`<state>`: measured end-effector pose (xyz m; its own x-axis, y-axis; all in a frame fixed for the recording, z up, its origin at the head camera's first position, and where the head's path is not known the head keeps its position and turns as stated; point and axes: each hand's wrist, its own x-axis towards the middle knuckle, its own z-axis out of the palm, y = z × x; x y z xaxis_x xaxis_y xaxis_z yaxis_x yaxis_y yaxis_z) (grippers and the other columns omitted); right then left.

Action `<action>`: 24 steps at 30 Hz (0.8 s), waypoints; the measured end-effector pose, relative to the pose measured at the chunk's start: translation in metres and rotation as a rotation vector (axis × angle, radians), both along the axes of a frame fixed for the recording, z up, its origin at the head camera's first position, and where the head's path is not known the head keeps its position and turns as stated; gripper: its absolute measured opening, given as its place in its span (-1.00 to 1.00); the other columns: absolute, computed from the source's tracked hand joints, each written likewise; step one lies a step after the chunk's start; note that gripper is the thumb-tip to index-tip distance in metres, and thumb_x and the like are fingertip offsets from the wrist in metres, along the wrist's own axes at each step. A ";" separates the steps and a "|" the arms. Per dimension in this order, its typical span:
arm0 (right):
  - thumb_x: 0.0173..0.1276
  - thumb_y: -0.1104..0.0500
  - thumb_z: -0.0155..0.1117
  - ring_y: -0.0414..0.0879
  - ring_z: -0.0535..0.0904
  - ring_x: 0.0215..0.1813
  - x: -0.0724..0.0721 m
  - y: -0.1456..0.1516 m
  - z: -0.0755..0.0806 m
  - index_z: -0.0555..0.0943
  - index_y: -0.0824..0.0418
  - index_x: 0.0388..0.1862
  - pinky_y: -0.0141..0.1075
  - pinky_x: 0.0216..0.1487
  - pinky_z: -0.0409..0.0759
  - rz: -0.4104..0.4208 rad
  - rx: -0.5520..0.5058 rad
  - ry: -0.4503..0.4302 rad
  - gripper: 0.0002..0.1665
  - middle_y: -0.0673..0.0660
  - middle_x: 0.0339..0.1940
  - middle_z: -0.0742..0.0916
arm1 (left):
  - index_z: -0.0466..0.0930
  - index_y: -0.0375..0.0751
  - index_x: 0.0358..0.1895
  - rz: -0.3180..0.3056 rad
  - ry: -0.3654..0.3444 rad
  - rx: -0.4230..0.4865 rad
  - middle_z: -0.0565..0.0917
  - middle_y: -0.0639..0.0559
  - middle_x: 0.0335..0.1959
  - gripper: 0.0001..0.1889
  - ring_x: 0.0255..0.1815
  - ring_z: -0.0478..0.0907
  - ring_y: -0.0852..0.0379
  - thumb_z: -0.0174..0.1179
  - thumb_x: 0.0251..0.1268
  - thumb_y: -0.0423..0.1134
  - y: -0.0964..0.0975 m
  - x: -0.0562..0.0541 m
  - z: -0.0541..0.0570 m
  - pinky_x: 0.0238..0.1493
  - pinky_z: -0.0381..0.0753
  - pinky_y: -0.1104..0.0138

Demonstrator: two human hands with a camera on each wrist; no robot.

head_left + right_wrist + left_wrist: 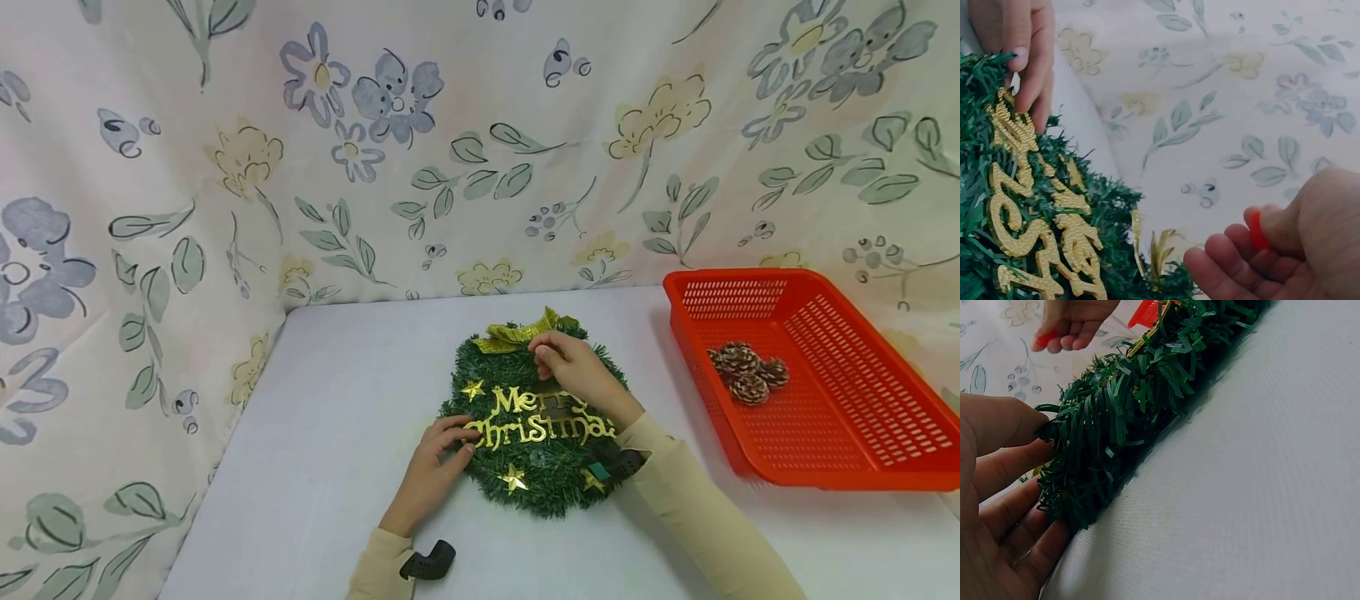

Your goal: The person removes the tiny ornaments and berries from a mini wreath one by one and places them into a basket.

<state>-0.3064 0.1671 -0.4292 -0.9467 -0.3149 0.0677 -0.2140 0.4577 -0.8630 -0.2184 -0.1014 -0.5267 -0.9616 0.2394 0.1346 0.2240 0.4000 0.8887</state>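
A green tinsel Christmas wreath (pixel 555 500) lies on the white table, with gold "Merry Christmas" lettering (pixel 517 432) across it. Gold stars (pixel 513 478) and a gold bow (pixel 510 335) decorate it. My left hand (pixel 438 467) holds the wreath's left edge, thumb and fingers spread about the tinsel, as the left wrist view shows. Above the upper part, close to the bow, is my right hand (pixel 573 371). Its thumb and index finger pinch a small red object (pixel 1259 230), mostly hidden by the fingers; its kind cannot be told.
On the right side of the table stands a red plastic basket (pixel 825 475) with perforated walls. Several pine cones (pixel 748 375) lie inside it, toward its left wall. A floral curtain (pixel 450 167) hangs behind and to the left of the table.
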 end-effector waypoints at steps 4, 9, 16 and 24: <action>0.67 0.16 -0.03 0.03 0.68 -0.14 0.003 0.001 0.003 0.53 0.34 0.18 0.07 0.04 0.68 -0.042 -0.053 -0.004 -0.67 0.32 -0.13 0.63 | 0.68 0.14 0.12 -0.001 0.002 -0.001 0.46 0.10 0.43 -0.78 0.37 0.41 0.01 0.19 0.52 -0.15 0.000 0.000 -0.001 0.23 0.46 0.17; 0.63 0.17 0.06 0.11 0.70 -0.11 0.004 0.002 0.002 0.54 0.34 0.24 0.04 0.03 0.70 -0.047 -0.085 -0.026 -0.64 0.42 0.02 0.66 | 0.69 0.13 0.11 -0.003 0.003 0.004 0.46 0.10 0.43 -0.78 0.42 0.38 0.00 0.19 0.52 -0.16 0.000 0.000 -0.001 0.25 0.46 0.13; 0.55 0.20 0.20 0.27 0.65 0.06 0.005 0.007 0.001 0.58 0.31 0.25 0.05 -0.03 0.70 -0.030 -0.100 -0.031 -0.63 0.39 0.16 0.67 | 0.69 0.11 0.11 -0.002 0.012 0.007 0.47 0.08 0.42 -0.78 0.40 0.40 0.00 0.20 0.51 -0.17 0.000 0.000 -0.001 0.24 0.47 0.16; 0.53 0.16 0.23 0.31 0.62 0.07 0.005 0.018 0.007 0.62 0.30 0.20 0.03 -0.08 0.69 -0.047 -0.065 0.002 -0.64 0.35 0.13 0.70 | 0.69 0.13 0.11 -0.001 0.007 0.012 0.46 0.07 0.43 -0.78 0.43 0.38 -0.01 0.20 0.51 -0.17 0.000 0.000 -0.001 0.27 0.46 0.11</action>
